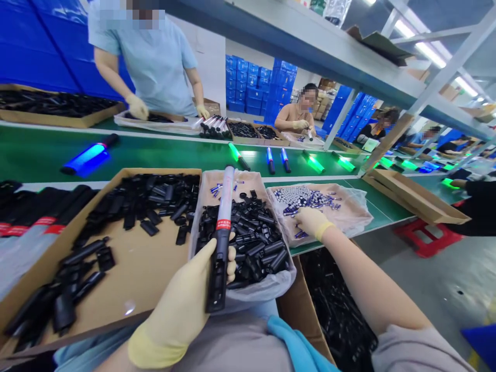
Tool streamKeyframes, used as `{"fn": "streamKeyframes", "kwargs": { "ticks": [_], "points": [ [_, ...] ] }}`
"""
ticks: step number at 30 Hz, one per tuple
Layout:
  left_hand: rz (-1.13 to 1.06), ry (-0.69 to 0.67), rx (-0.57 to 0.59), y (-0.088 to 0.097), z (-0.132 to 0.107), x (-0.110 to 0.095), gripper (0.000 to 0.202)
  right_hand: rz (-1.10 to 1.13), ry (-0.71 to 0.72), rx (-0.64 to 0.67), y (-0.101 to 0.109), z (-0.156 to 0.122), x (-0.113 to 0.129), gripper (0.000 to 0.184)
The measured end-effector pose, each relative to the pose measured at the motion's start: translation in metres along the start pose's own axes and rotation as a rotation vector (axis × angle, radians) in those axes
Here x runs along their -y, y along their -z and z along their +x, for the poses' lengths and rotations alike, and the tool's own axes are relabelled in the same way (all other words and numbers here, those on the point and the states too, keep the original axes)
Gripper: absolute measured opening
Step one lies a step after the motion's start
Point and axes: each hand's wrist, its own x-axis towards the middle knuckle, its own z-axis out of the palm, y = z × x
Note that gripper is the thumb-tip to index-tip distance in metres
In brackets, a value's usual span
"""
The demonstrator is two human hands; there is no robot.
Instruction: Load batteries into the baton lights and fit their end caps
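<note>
Big stuff first: a green surface (170,152) is running across beyond both hands, and a co-worker in a light blue shirt (151,70) is working on its far side, past the left hand. Left of that hand, a cardboard tray (132,263) is sitting half-covered. Just beyond it, between the two hands, a plastic-lined tray (250,181) is brimming over, and a paler lined battery tray (349,204) is lying right under the right hand.

Both hands are wearing pale yellow gloves and working well apart. The left hand (189,292) is wrapping around a light stick (220,245) by its black handle, clear tube pointing up and away. The right hand (313,223) is dipping into the batteries; can't tell if it's pinching one. Lit sticks (234,151) are glowing green and blue farther out. Black parts (251,243) are filling the two left-hand trays, and tiny batteries (294,197) are bunching up by the right hand.
</note>
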Motion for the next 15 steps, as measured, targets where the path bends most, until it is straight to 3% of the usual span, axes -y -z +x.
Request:
{"fn": "streamKeyframes", "kwargs": {
  "ticks": [2,4,7,10,15],
  "points": [
    [-0.063,-0.006,0.036,0.002,0.002,0.003,0.026,0.039,0.011,-0.060,0.008,-0.010,0.014,0.005],
    [-0.123,-0.031,0.119,0.004,0.005,0.007,0.027,0.103,0.032,-0.134,0.018,-0.030,0.038,0.012],
    [-0.158,-0.154,0.263,0.006,0.010,0.011,0.024,0.469,0.184,-0.315,0.029,-0.073,0.088,0.013],
    [-0.135,-0.251,0.289,0.007,0.010,0.011,0.020,0.835,0.371,-0.476,0.027,-0.105,0.135,0.003],
    [-0.061,-0.247,0.246,0.011,0.005,0.011,0.021,0.731,0.476,-0.605,0.013,-0.106,0.169,0.013]
  ]
}}
